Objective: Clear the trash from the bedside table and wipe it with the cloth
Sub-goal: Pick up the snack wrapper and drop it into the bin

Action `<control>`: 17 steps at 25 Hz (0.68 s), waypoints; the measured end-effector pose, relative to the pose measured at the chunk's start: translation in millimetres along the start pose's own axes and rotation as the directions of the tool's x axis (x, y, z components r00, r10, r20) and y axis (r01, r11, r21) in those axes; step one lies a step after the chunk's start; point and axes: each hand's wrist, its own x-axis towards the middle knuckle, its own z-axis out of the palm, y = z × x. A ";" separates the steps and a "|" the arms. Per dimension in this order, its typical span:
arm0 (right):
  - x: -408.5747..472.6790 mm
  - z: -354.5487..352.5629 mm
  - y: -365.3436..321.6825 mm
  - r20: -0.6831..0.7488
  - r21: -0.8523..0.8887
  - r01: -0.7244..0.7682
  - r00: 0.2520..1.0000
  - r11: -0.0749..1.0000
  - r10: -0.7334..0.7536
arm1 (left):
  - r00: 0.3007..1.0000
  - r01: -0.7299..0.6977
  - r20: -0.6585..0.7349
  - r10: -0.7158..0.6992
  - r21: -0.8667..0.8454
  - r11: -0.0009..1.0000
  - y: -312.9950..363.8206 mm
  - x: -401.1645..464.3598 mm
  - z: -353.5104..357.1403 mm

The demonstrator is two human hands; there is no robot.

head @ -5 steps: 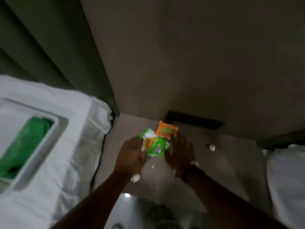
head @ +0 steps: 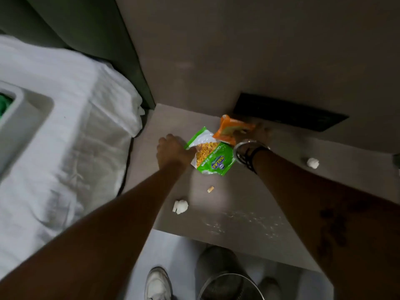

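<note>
The right hand (head: 257, 132) now reaches farther back, closing on the crumpled orange snack wrapper (head: 232, 129); the left hand (head: 173, 151) now grips the green snack packet (head: 213, 155), more exposed.

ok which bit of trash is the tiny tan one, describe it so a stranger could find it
Start at the bedside table between the arms. Below the green snack packet and up-right of the crumpled white paper ball lies a tiny stub. It is the only tan scrap, far smaller than both wrappers and paper balls.
</note>
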 end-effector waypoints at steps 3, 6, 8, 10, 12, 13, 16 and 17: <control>34.6 34.3 18.2 -0.083 -0.154 -0.048 0.996 0.987 0.036 | 0.994 -0.061 0.107 0.037 0.223 0.973 -7.1 31.1 28.4; 35.5 43.8 19.7 -0.324 -0.009 -0.089 0.943 0.996 0.081 | 0.993 0.042 0.112 -0.044 0.016 0.999 -1.3 44.5 43.7; 18.1 47.5 27.2 -0.314 0.053 -0.061 0.946 0.997 0.075 | 0.982 0.109 0.169 -0.086 -0.136 0.985 -1.6 37.1 52.3; -1.6 42.2 41.2 -0.285 0.178 -0.069 0.951 0.982 0.119 | 0.985 0.132 0.147 -0.093 -0.287 0.949 -2.2 22.6 52.1; -32.6 37.0 54.7 -0.279 0.325 -0.085 0.943 0.942 0.181 | 0.989 0.123 0.127 -0.075 -0.425 0.897 -2.6 -1.7 40.5; -53.4 31.4 61.1 -0.293 0.381 -0.106 0.928 0.918 0.229 | 0.993 0.084 0.115 -0.031 -0.488 0.869 -3.2 -15.5 33.2; -129.5 13.8 79.5 -0.314 0.576 -0.149 0.868 0.804 0.386 | 0.995 0.041 0.091 0.037 -0.726 0.686 -1.6 -77.3 -2.6; -158.4 8.6 82.5 -0.309 0.624 -0.158 0.850 0.765 0.427 | 0.997 0.051 0.076 0.011 -0.764 0.643 -6.2 -101.4 -11.8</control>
